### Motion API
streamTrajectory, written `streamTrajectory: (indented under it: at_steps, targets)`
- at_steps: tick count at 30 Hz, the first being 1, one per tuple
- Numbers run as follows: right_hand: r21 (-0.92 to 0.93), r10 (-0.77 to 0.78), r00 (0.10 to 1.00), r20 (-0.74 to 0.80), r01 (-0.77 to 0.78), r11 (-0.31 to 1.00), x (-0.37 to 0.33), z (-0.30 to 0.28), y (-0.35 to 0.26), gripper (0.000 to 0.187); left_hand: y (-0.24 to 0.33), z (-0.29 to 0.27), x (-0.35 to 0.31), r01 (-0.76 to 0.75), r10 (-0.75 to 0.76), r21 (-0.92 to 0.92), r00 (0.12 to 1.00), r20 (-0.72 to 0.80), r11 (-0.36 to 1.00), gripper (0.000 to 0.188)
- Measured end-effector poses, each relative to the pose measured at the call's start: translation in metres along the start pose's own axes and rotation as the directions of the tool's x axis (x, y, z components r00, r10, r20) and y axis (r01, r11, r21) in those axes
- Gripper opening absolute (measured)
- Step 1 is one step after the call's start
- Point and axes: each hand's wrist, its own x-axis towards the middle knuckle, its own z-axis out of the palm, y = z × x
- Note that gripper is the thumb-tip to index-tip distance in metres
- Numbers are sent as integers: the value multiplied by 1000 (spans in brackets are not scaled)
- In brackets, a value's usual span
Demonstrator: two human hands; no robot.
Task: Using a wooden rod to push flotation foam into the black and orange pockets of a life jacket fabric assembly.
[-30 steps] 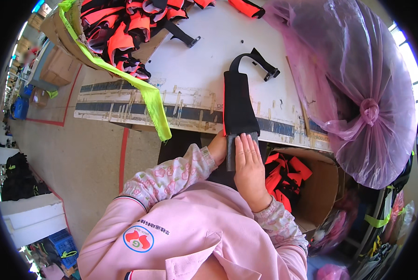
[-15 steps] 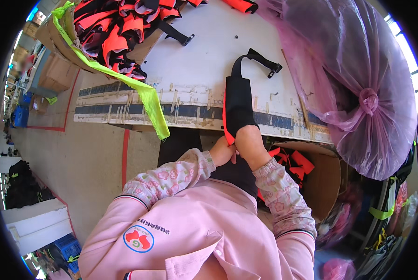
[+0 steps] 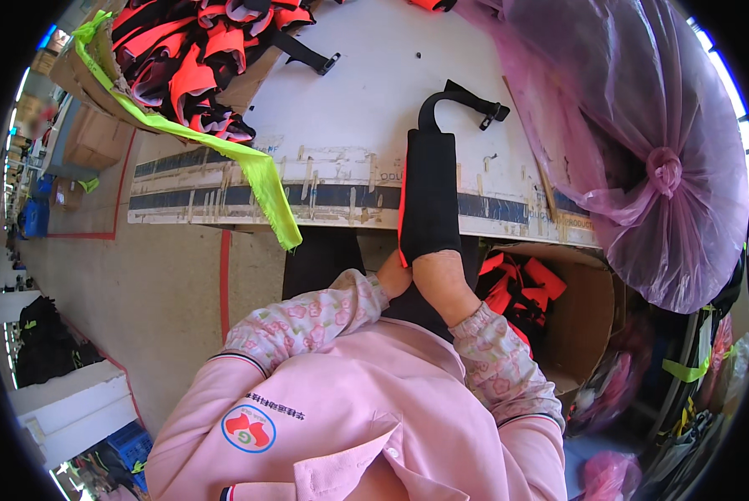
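Note:
A black fabric band (image 3: 432, 188) with an orange edge along its left side extends from my hands over the table's front edge. From its far end curls a black strap with a plastic buckle (image 3: 493, 115). My right hand (image 3: 439, 265) shows only at the wrist and heel; the rest goes under or into the band's near end, so its fingers are hidden. My left hand (image 3: 395, 275) is closed at the near lower corner, by the orange edge, its fingertips hidden behind the band and my right wrist.
An open carton (image 3: 90, 71) heaped with orange-and-black bands (image 3: 195, 71) stands at the table's (image 3: 341, 108) far left, a lime-yellow strip (image 3: 261, 179) hanging from it. A large knotted pink plastic bag (image 3: 683, 225) bulges at the right. Below the table sits another carton (image 3: 587, 317) with orange-and-black pieces.
The band has come slightly nearer to me, and more of its black face shows flat. My left hand's fingers, partly seen below the right wrist before, are now hidden.

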Motion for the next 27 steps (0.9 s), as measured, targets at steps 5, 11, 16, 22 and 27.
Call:
streamTrajectory:
  at_steps: [5,11,16,22,27]
  targets:
    - [170,6,1000,1,-6,985,19,25,12,14,4,6,2,-62,76,131,991,-107,990,24]
    - [271,34,897,441,-169,948,26,-18,8,22,8,-2,16,208,-213,-125,977,-27,970,17]
    - [262,58,949,311,-144,954,26,-50,-3,18,11,3,5,165,-180,-303,983,-21,939,17]
    - [302,63,996,63,-80,950,10,-43,-24,17,-8,-11,7,79,-164,-415,971,-174,907,32]
    - [336,96,948,-305,13,942,26,-4,-19,16,-20,-22,11,66,-74,-42,967,-243,997,28]
